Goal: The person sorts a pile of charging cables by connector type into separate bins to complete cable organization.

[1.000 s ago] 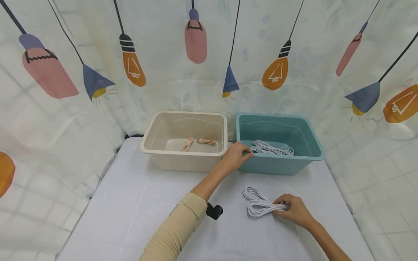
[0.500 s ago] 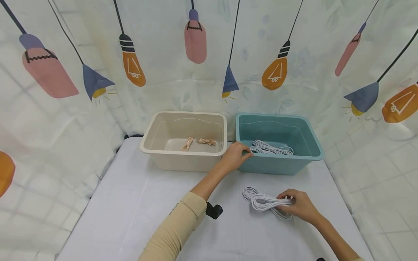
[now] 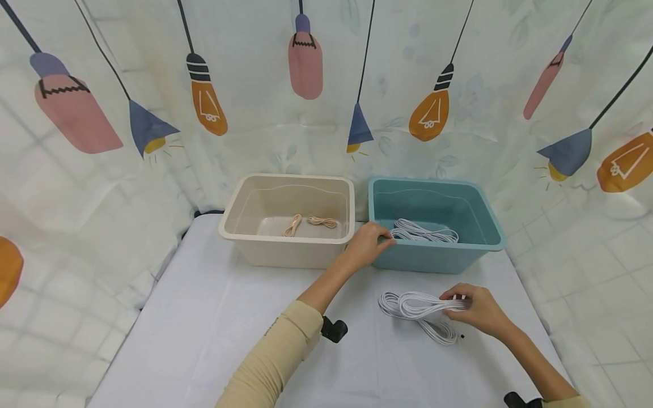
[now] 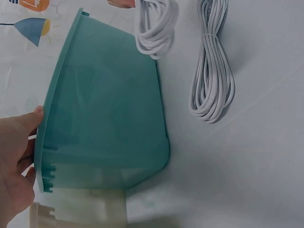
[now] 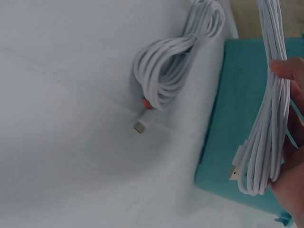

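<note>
My right hand (image 3: 479, 310) grips a coiled white USB cable (image 3: 418, 305), held up over the table in front of the teal bin (image 3: 433, 262). Its metal USB plug (image 5: 234, 172) shows at the lower end of the coil in the right wrist view. A second coiled white cable (image 3: 441, 334) lies on the tabletop beneath, its small plug (image 5: 141, 124) pointing outward. My left hand (image 3: 366, 245) holds the teal bin's rim at its near left corner, thumb and fingers around the edge in the left wrist view. Several white cables (image 3: 423, 231) lie inside that bin.
Left of the teal bin stands a beige bin (image 3: 288, 253) with two small tan cable bundles (image 3: 292, 225) in it. Both bins sit at the back of the white-covered table (image 3: 194, 340), against a lamp-patterned curtain (image 3: 245, 147).
My right hand has lifted one coiled cable and shifted up and to the right, uncovering the second coil on the table. My left hand has stayed at the teal bin's rim.
</note>
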Motion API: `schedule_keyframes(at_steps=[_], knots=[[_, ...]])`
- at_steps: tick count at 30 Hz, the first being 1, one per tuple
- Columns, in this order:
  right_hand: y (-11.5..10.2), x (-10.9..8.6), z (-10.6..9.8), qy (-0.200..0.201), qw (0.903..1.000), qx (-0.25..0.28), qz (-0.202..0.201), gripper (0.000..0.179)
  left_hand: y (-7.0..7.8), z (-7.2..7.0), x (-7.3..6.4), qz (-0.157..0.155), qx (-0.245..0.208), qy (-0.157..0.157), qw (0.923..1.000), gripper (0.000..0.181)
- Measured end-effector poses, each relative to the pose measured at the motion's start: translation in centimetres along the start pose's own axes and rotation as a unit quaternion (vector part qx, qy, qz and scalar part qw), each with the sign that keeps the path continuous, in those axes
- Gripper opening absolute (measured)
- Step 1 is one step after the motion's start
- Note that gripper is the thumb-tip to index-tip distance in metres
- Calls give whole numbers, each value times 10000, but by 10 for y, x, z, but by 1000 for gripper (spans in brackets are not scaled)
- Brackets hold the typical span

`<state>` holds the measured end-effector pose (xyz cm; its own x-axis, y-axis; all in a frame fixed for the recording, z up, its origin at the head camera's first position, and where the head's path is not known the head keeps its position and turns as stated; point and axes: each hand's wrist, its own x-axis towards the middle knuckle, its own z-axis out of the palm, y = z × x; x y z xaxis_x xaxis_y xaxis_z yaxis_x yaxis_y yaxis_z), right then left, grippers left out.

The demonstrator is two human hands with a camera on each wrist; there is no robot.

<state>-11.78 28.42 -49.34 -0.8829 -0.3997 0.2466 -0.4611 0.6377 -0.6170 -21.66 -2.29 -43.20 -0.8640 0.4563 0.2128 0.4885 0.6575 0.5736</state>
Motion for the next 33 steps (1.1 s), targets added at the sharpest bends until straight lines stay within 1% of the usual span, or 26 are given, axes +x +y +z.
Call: schedule_keyframes(at_steps=[7, 16, 20, 27, 33], knots=[[-5, 10, -18, 32, 9996, -27, -284, 31, 1, -1, 0, 15, -29, 15, 10000, 19], [-11, 25, -40, 128, 9988, -171, -450, 32, 0, -2, 0, 71, -39, 64, 9999, 19], [-14, 31, -49, 174, 9986, -229, -442, 32, 0, -2, -1, 71, -33, 63, 9999, 19], [-18, 44, -65, 189, 9989, -55, -423, 30, 1, -3, -1, 84, -33, 68, 9999, 19], [-21, 54, -78, 211, 9991, -283, -224, 26, 0, -2, -1, 87, -28, 75, 9999, 20]])
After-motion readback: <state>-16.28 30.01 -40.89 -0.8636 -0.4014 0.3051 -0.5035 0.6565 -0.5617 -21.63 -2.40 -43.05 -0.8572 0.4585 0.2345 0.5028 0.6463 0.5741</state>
